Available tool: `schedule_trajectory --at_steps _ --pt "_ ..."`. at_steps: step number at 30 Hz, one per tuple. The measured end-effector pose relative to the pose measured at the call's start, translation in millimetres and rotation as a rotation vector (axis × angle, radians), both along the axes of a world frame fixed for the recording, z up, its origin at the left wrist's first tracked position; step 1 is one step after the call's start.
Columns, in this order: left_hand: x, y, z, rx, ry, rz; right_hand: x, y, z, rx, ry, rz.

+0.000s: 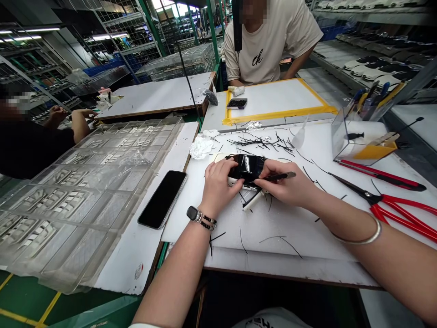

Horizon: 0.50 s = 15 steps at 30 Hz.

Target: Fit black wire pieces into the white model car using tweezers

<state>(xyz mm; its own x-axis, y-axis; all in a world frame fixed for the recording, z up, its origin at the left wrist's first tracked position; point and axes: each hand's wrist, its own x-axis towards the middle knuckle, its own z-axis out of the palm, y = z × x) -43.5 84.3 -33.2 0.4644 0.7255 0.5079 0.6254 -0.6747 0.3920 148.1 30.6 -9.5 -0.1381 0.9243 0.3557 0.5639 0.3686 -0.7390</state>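
In front of me a model car (246, 165) with a glossy black top and some white bodywork sits on the white work surface (232, 228). My left hand (217, 184) holds its left side, fingers on top and thumb along the near edge. A slim dark tool, possibly tweezers (282, 176), is pinched in my right hand (285, 187) at the car's right end; its working tip is hidden. Just below the car lies a white piece with a black strip (253, 200), partly covered. Loose black strips (262, 142) are scattered behind the car.
Red-handled scissors (385, 200), a red cutter (382, 175) and a clear tool box (365, 141) stand right. A phone (163, 199) and a clear compartment tray (85, 205) with pale parts lie left. One person (266, 50) faces me; another (30, 136) sits left.
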Motion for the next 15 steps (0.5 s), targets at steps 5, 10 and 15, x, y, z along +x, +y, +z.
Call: schedule_trajectory --at_steps 5,10,15 --pt "0.6 0.4 0.4 0.004 0.007 -0.001 -0.1 0.9 0.0 -0.004 0.001 -0.002" --pt "0.7 0.3 0.5 0.015 0.013 -0.006 0.1 0.6 -1.8 -0.007 0.015 -0.005" --pt "0.9 0.4 0.1 0.012 0.019 0.000 -0.2 0.9 -2.9 -0.019 0.012 -0.006"
